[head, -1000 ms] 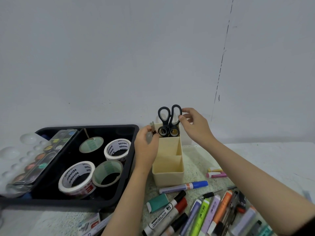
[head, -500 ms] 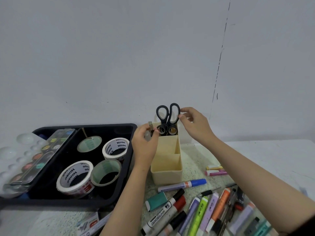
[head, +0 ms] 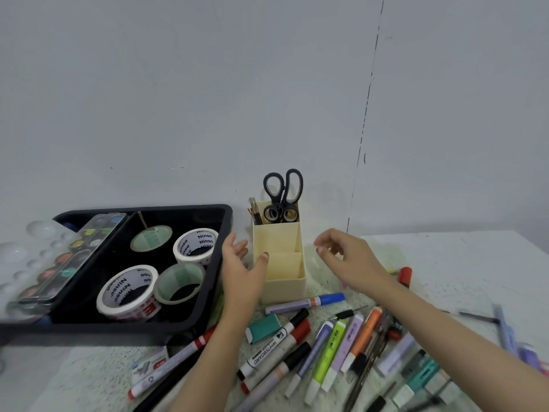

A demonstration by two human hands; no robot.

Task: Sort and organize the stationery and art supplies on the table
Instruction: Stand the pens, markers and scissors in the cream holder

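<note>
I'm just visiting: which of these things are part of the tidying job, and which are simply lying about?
Part of the job: cream plastic organiser box, black-handled scissors standing in it, white printed tape rolls in the black plastic tray, watercolour paint set, white whiteboard marker, green highlighter, teal eraser.

Just there: white speckled table, grey wall.

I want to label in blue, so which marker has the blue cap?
The marker lying crosswise right in front of the cream organizer, cap pointing right; the whiteboard markers nearer you are capped black or red.
</note>
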